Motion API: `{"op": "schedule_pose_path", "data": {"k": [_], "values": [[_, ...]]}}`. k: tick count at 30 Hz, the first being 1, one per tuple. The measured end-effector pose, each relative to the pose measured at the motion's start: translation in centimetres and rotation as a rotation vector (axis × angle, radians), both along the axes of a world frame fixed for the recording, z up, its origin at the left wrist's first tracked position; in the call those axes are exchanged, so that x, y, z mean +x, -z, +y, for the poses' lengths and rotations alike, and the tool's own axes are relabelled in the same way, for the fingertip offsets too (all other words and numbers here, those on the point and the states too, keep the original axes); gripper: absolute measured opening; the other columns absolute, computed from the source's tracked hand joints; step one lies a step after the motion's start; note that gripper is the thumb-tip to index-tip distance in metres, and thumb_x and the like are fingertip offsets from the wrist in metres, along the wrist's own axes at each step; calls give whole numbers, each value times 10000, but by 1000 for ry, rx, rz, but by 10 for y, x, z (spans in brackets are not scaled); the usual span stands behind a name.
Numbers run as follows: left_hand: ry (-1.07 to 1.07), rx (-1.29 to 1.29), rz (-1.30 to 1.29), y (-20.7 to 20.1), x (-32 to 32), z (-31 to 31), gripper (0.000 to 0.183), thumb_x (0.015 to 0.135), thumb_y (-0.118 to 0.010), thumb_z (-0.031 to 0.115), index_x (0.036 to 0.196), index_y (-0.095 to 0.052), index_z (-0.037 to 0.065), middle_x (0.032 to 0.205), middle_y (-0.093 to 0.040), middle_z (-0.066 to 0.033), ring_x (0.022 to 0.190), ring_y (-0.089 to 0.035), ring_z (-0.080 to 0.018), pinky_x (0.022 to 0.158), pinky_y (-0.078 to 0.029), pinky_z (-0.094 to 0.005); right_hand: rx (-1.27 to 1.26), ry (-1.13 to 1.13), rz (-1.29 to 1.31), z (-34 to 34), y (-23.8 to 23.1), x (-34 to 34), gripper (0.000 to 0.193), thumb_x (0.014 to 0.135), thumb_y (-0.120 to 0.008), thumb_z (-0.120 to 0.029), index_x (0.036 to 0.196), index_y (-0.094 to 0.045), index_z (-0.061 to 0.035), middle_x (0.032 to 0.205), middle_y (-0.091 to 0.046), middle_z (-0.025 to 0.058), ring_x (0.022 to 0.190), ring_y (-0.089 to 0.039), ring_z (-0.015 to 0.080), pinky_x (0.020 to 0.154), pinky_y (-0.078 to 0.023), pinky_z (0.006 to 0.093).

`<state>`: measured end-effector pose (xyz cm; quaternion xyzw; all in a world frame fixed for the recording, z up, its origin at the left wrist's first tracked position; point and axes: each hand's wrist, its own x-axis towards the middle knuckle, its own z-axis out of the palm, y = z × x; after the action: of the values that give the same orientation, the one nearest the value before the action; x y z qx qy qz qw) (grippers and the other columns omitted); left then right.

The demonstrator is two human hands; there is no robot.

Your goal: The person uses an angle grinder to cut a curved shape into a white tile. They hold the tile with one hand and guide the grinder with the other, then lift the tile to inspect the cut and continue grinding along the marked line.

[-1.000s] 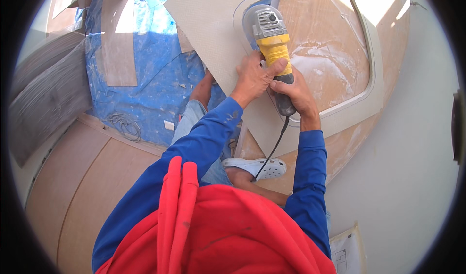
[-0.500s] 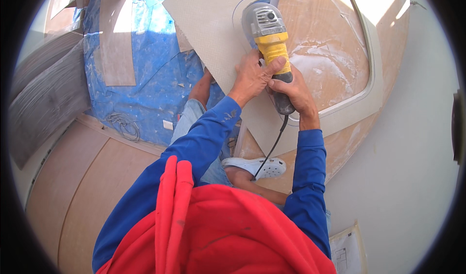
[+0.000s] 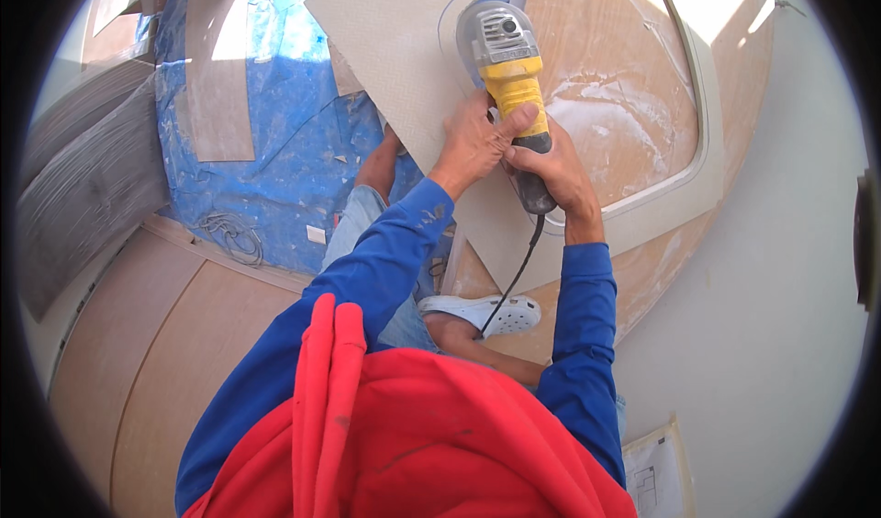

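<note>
We see bright daylight striking the top of the view, bleaching the far corner of the panel and glaring on the tarp, whose lower part lies in soft shade. We find the grinder crisp. Boards curve toward the black, vignetted rim; the sheet there is perhaps too soft to read.

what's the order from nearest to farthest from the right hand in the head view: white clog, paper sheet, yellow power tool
1. Yellow power tool: in the right hand, touching it.
2. White clog: lower in the view, slightly left of that hand.
3. Paper sheet: farthest, at the picture's lower right.
</note>
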<state>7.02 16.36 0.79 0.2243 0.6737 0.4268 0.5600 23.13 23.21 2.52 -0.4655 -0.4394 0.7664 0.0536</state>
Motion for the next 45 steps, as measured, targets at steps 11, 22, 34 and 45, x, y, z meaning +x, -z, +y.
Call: {"op": "schedule_pose_path", "data": {"k": [11,22,34,45], "values": [[24,13,21,5,-1,-3,842,932,-777,693,1329,-707,-46,1194,-770,-182,1084,-758,-254,932,-602,-391,37,21,9,-4,-2,-1,584,821,-813,-194,1327,-647,45,1055,-721,80,896,-688,151,819,-567,311],[48,-3,-21,5,-4,-3,637,1021,-765,475,1373,-685,-49,1250,-750,-171,1112,-727,-231,964,-580,-386,32,12,-9,-4,0,0,597,827,-820,-216,1331,-647,54,1100,-728,92,955,-692,161,865,-566,318],[61,-12,-54,10,-4,-4,635,1053,-753,470,1422,-654,-37,1316,-729,-158,1182,-704,-220,1015,-567,-371,49,23,13,-6,3,0,625,834,-821,-260,1340,-647,63,1152,-733,103,1028,-688,174,935,-553,324],[31,26,-16,23,-2,-6,1031,862,-723,887,1294,-725,-49,1125,-767,-213,992,-790,-277,813,-633,-408,40,11,-24,-7,4,0,710,827,-825,-284,1400,-624,83,1221,-740,148,1086,-699,199,969,-556,333]]}}
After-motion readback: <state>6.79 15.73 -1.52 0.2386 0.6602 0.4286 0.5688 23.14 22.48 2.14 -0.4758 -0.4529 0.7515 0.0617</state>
